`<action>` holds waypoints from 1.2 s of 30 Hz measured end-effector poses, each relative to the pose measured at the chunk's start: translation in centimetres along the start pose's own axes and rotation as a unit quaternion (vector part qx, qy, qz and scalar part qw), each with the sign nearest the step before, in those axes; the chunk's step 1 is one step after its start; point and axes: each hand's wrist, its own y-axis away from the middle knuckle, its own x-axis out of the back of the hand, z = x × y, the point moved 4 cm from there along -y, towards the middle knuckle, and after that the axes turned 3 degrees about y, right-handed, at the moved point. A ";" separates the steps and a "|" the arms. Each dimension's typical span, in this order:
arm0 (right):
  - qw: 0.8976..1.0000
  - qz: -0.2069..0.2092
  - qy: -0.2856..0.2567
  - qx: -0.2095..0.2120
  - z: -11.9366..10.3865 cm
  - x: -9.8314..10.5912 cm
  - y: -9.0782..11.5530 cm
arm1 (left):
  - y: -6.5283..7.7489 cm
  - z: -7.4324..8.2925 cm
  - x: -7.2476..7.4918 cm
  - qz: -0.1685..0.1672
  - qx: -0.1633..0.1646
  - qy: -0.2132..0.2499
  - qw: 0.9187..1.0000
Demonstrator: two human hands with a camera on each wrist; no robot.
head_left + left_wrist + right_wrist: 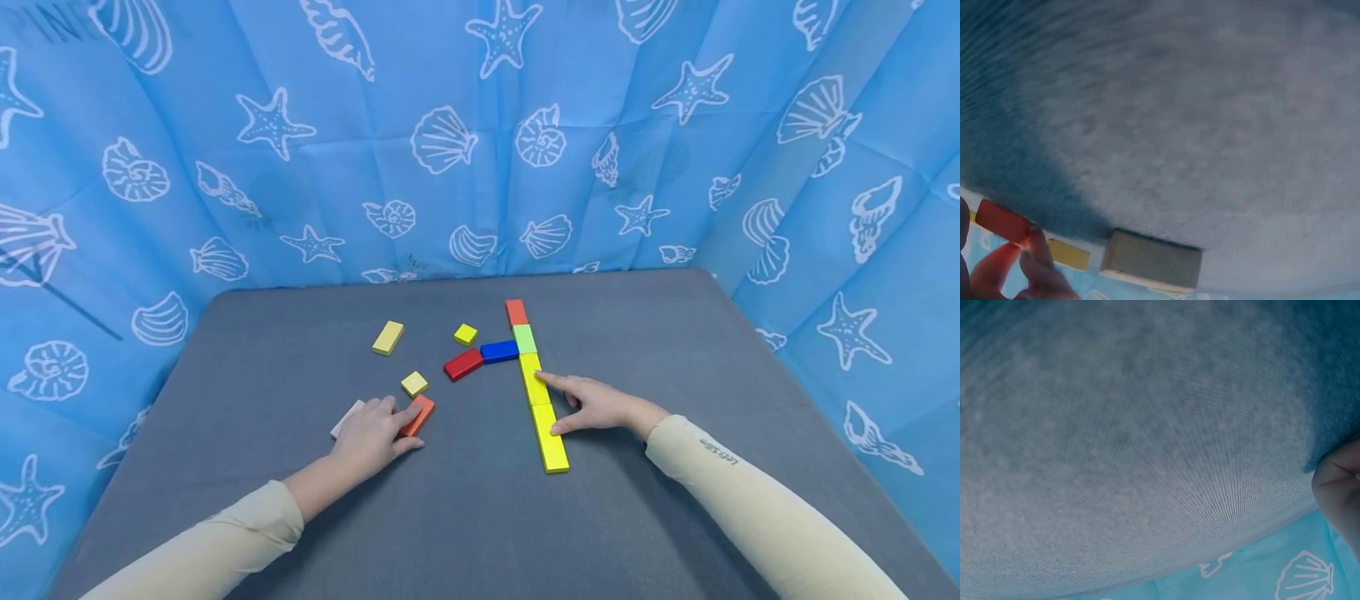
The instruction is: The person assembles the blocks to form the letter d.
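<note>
Orange rectangular block [422,416] is touched by left hand [365,440], index bent over it, thumb beside; firmness of grip cannot be told. Right hand [596,406], holding nothing, is spread along two end-to-end yellow rectangular blocks [551,442]. Wide gap left between; grey bench [465,525] edges well apart.

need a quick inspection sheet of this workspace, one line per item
Surface: grey, cloth-textured table, blocks lying on it
Job's things: column of coral rectangular block, light-green rectangular block and two bright-yellow oblong blocks; blue rectangular block branching left, red rectangular block at its end; loose orange rectangular block, white rectangular block, pale-yellow rectangular block, two small yellow square blocks
Clutter: nothing seen
Grippers: left hand touches orange block, grip unclear; right hand touches yellow column blocks
Cables: nothing seen
Surroundings: blue fabric curtain, white seashell print
</note>
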 end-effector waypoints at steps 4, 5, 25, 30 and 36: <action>1.000 -0.001 -0.002 0.003 -0.1 0.0 0.1 | -0.1 0.1 -0.1 -0.044 0.039 0.040 0.998; 1.000 -0.002 -0.004 0.003 -0.1 0.0 0.1 | -0.1 0.1 -0.1 -0.050 0.051 0.051 0.996; 1.000 0.003 0.000 0.009 0.2 -0.1 0.1 | -4.0 -1.2 -0.6 -0.088 0.147 0.109 0.979; 1.000 0.001 0.000 0.009 0.1 0.0 0.2 | -4.1 -0.7 -0.8 -0.089 0.147 0.126 0.977; 1.000 -0.003 0.003 -0.002 0.1 0.1 0.2 | -4.7 0.4 -1.1 -0.096 0.130 0.124 0.979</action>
